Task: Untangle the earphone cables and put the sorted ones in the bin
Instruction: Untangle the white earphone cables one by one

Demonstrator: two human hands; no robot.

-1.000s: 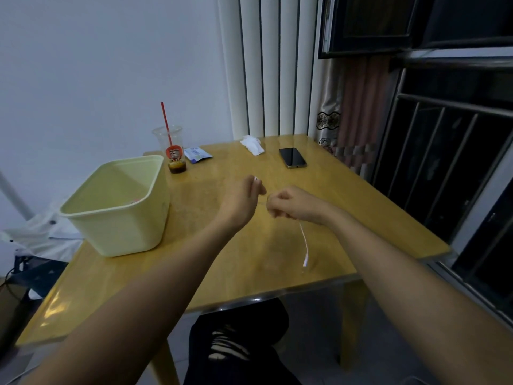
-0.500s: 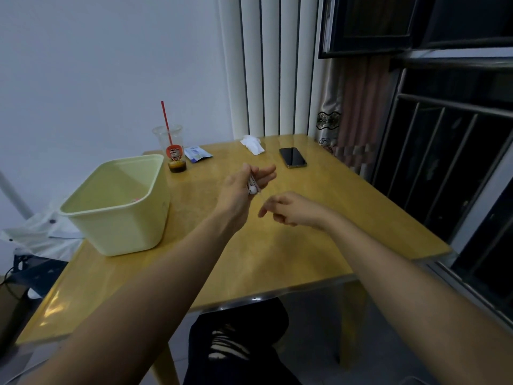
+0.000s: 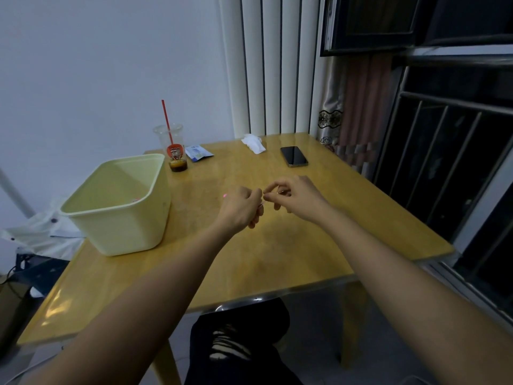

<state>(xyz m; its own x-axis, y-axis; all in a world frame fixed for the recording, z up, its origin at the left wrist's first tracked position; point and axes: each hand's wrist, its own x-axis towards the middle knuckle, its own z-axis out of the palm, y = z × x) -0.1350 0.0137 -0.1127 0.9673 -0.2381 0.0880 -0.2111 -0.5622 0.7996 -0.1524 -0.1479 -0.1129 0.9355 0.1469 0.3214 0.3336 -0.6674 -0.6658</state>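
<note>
The cable (image 3: 263, 200) is held over the worktop (image 3: 277, 245) between the two hands. Most of it is hidden in the curled left hand (image 3: 241, 208), and a small white bit is pinched by the thumb and first finger of the right hand (image 3: 301, 198), so its long way cannot be told. The bin (image 3: 125, 232) is set off to the left, nearer the left hand. Half a second ago the right hand was held loose and apart; now it has been brought up against the left.
</note>
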